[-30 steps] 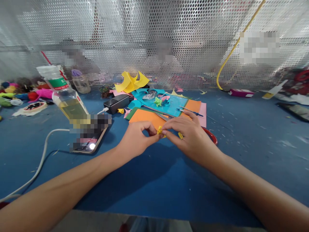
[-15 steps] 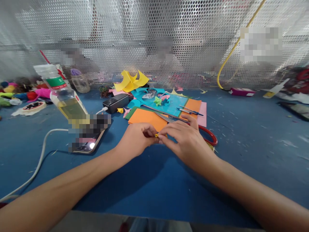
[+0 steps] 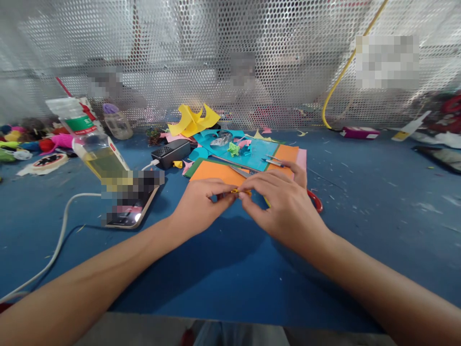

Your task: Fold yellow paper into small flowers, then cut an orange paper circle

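Between my two hands is a small yellow paper piece (image 3: 236, 191), pinched at the fingertips. My left hand (image 3: 201, 204) grips its left side with thumb and forefinger. From the right, my right hand (image 3: 284, 202) pinches it too, fingers curled over it. Just beyond lie orange paper sheets (image 3: 212, 171) and scissors, whose red handle (image 3: 316, 201) shows beside my right hand. Behind them, a blue sheet (image 3: 257, 153) carries a small green folded paper (image 3: 233, 149) and pink and blue scraps. A pen (image 3: 272, 163) rests at the blue sheet's right edge.
A phone (image 3: 135, 206) with a white cable (image 3: 64, 226) lies at left, near a tilted bottle (image 3: 103, 156). A black device (image 3: 171, 153) and yellow curled paper (image 3: 194, 121) stand behind. A perforated metal screen (image 3: 201, 43) rises at the back.
Both hands have moved slightly up and away from me with the yellow piece. My right fingers have shifted over it, and its visible shape now looks flatter.
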The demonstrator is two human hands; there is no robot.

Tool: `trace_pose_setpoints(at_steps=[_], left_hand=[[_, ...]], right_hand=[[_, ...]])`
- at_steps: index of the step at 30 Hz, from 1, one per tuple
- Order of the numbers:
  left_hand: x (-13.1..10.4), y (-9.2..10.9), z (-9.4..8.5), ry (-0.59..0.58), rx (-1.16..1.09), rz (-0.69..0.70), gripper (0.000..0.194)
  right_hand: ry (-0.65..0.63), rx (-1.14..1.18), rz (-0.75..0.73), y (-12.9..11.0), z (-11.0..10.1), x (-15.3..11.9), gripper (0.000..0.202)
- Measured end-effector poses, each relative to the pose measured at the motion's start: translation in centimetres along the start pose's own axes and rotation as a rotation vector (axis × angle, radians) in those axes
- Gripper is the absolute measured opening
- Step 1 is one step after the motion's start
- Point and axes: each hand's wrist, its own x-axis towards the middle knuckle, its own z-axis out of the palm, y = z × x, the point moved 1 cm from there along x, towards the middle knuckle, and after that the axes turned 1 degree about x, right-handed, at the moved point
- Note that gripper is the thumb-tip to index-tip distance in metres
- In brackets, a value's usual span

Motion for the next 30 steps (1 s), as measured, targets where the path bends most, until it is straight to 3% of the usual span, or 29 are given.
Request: trace_pose_setpoints(at_steps=[6, 16, 20, 25, 30], left_hand=[[0.0, 0.1, -0.4, 0.071, 0.056, 0.091, 0.012], [0.0, 0.1, -0.7, -0.025, 0.159, 0.110, 0.015], [-0.2, 0.3, -0.9, 0.122, 0.096, 0.234, 0.014], [-0.6, 1.0, -1.4, 0.392, 0.003, 0.402, 0.004], [-0.7, 1.2, -1.7, 0.459, -0.034, 0.405, 0.010]], right_hand=[[0.006, -0.097, -0.074, 0.1, -0.2, 0.2, 0.011], [-0.086, -0.059, -0.210, -0.3, -0.5, 0.0, 0.013], [0.010, 0.086, -0.118, -0.6, -1.1, 0.1, 0.007], [0.188, 0.505, -0.034, -1.1, -2.1, -0.2, 0.014], [0.175, 0.734, 0.060, -1.2, -1.6, -0.6, 0.017]])
